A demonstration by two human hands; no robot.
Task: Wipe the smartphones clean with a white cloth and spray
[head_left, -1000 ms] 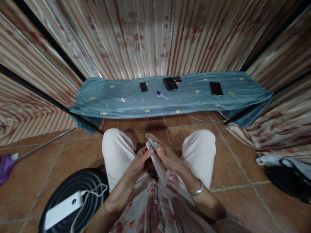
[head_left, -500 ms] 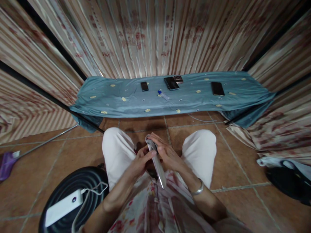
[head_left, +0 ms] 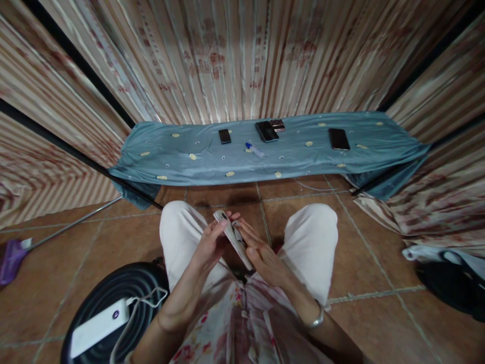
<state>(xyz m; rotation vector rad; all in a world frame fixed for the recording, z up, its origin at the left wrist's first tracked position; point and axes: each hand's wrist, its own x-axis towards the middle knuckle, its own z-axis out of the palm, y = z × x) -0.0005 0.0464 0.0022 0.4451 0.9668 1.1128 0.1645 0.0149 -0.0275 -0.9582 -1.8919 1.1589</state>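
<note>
A slim pale phone [head_left: 235,242] is tilted on edge between my hands, over my lap. My left hand [head_left: 210,242] is closed round its far left side, with the thumb on the face that has a dark round spot near the top. My right hand [head_left: 261,253] lies along the other side with long, nearly straight fingers. Beneath those fingers, against the phone, shows a small greyish piece [head_left: 238,233]; its kind is too unclear to name.
A low bench with a blue cloth [head_left: 204,164] bears several dark phone-like devices [head_left: 339,139] and a small blue-capped bottle [head_left: 254,149]. On a black round stool [head_left: 113,275] at my left lies a white power bank [head_left: 99,326] with a cable. Curtains hang all around.
The phone has turned, its upper end swinging left and its lower end rising. My left hand moved slightly left with it; my right hand slid lower along its side.
</note>
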